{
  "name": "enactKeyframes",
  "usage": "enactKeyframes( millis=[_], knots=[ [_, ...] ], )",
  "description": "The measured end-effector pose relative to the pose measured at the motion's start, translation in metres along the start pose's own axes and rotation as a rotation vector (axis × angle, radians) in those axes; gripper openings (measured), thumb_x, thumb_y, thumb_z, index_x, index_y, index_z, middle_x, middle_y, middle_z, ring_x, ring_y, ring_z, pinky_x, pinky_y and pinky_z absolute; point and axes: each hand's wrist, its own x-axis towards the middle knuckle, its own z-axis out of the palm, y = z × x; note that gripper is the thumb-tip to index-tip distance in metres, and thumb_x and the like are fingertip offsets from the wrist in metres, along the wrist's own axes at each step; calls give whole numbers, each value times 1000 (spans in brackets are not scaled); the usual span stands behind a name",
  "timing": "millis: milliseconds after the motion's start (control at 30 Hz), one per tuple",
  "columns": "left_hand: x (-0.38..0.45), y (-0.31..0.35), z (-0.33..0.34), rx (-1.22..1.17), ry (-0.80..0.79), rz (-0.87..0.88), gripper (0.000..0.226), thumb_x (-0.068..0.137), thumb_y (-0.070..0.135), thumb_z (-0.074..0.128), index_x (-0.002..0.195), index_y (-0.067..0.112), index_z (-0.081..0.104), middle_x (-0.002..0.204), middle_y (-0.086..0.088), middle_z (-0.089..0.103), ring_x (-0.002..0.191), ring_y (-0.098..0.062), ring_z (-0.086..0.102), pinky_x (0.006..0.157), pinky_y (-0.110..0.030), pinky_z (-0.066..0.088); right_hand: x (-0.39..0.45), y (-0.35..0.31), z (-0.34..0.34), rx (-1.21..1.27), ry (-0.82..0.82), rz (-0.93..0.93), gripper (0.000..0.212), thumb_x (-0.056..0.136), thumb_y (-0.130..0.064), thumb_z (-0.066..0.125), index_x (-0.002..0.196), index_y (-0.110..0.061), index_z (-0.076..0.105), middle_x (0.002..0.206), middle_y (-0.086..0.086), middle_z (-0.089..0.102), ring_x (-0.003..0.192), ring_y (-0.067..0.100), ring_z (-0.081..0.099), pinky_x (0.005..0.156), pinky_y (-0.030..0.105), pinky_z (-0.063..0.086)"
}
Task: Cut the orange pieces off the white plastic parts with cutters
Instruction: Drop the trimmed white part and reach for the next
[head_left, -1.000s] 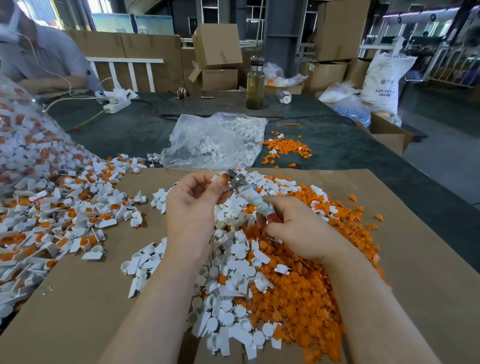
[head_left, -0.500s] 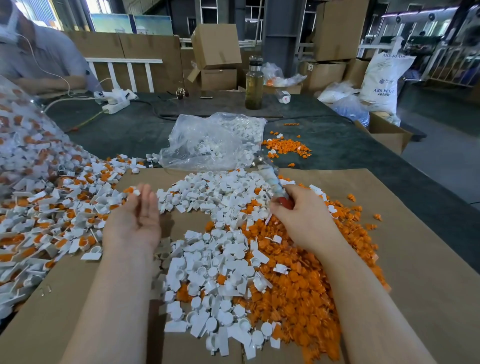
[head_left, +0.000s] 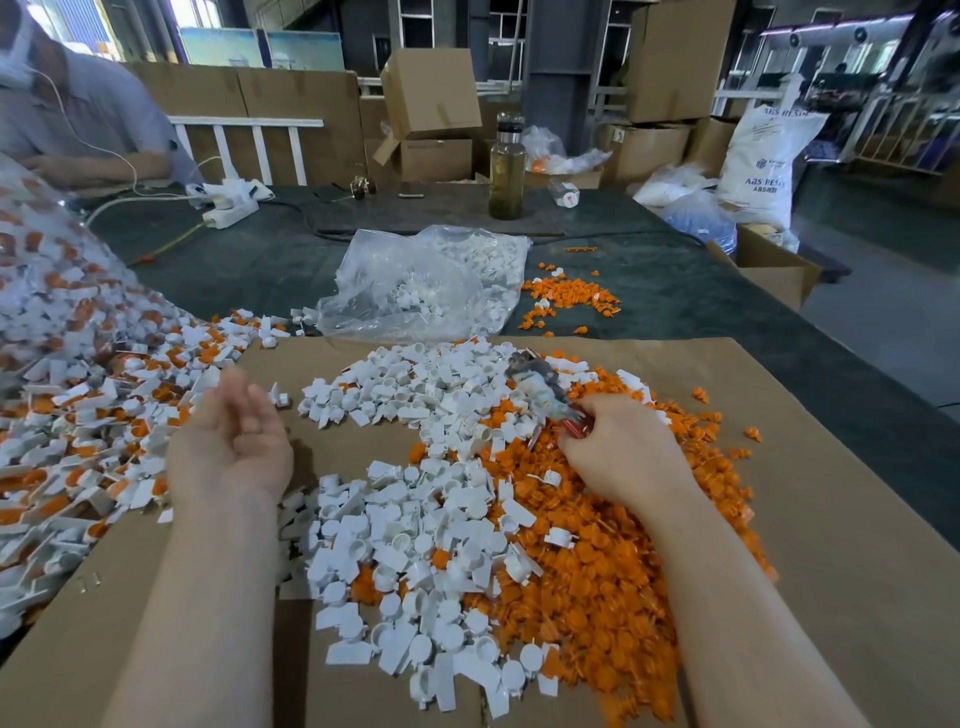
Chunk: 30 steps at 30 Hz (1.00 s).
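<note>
The cutters (head_left: 543, 392) have tape-wrapped handles with red ends and lie tilted over the cut pile on the cardboard sheet (head_left: 831, 493). My right hand (head_left: 618, 449) grips them by the handles. My left hand (head_left: 231, 441) is empty, fingers loose and blurred, beside the uncut white-and-orange parts (head_left: 88, 415); half a second ago it sat slightly lower. White parts (head_left: 415, 519) adjoin orange pieces (head_left: 597, 571). A clear bag (head_left: 415, 286) lies beyond on the table (head_left: 649, 296).
</note>
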Motion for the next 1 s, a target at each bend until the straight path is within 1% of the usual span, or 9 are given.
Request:
enactKeyframes(
  millis=[33, 100, 267, 367, 433, 533, 633, 800, 1000],
  knots=[
    [0, -1, 1, 61, -12, 35, 36, 91, 24, 65, 121, 5, 62, 99, -4, 74, 70, 0, 66, 71, -12, 51, 0, -1, 1, -20, 9, 1, 8, 89, -33, 56, 86, -25, 57, 82, -5, 58, 72, 15, 57, 56, 30, 48],
    [-6, -9, 10, 465, -48, 21, 14, 94, 18, 64, 107, 15, 68, 81, 7, 74, 65, -1, 66, 60, -16, 53, -1, -2, 4, -53, 32, 12, 8, 89, -32, 56, 93, -26, 58, 82, -6, 58, 72, 15, 57, 59, 32, 52],
    [-14, -42, 3, 1429, -337, 319, 12, 90, 23, 70, 91, 34, 70, 92, 16, 68, 84, 1, 60, 66, -16, 39, -3, -4, 8, -147, 53, 28, 11, 88, -33, 60, 94, -26, 54, 79, -8, 52, 66, 12, 50, 49, 26, 37],
    [-16, -58, 2, 1766, -457, 444, 9, 92, 26, 68, 93, 34, 68, 94, 19, 64, 83, 3, 57, 64, -17, 39, -2, -4, 9, -175, 29, 8, 14, 88, -34, 61, 93, -28, 50, 80, -9, 50, 65, 9, 47, 46, 24, 32],
    [-16, -63, 2, 1956, -493, 491, 10, 94, 28, 64, 103, 33, 66, 100, 11, 63, 87, -6, 60, 72, -26, 47, -2, -4, 9, -178, 27, 10, 15, 88, -35, 62, 93, -28, 49, 80, -8, 49, 63, 8, 45, 46, 24, 30],
    [-16, -68, 0, 2137, -606, 547, 30, 97, 23, 57, 125, 32, 62, 117, -1, 57, 103, -20, 60, 90, -35, 51, -1, -4, 11, -178, 25, 30, 16, 88, -35, 62, 94, -26, 50, 80, -7, 50, 63, 9, 46, 45, 25, 31],
    [-15, -71, -3, 2208, -683, 545, 38, 98, 16, 53, 131, 32, 59, 121, -4, 48, 104, -24, 59, 87, -30, 48, -1, -4, 11, -176, 13, 50, 13, 88, -33, 62, 91, -25, 52, 79, -6, 52, 63, 9, 49, 44, 24, 33],
    [-14, -70, -2, 2118, -667, 514, 12, 95, 18, 61, 99, 29, 61, 110, 2, 48, 85, -13, 59, 75, -23, 43, -2, -4, 11, -173, 32, 32, 11, 88, -32, 61, 93, -25, 53, 78, -8, 51, 65, 10, 49, 47, 25, 35],
    [-10, -67, -4, 2085, -599, 570, 13, 90, 25, 69, 84, 28, 58, 84, 15, 56, 76, -7, 52, 57, -16, 34, -1, -4, 6, -37, 100, -21, 17, 92, -42, 57, 87, -28, 50, 79, -9, 52, 71, 13, 53, 51, 26, 38]
  ],
)
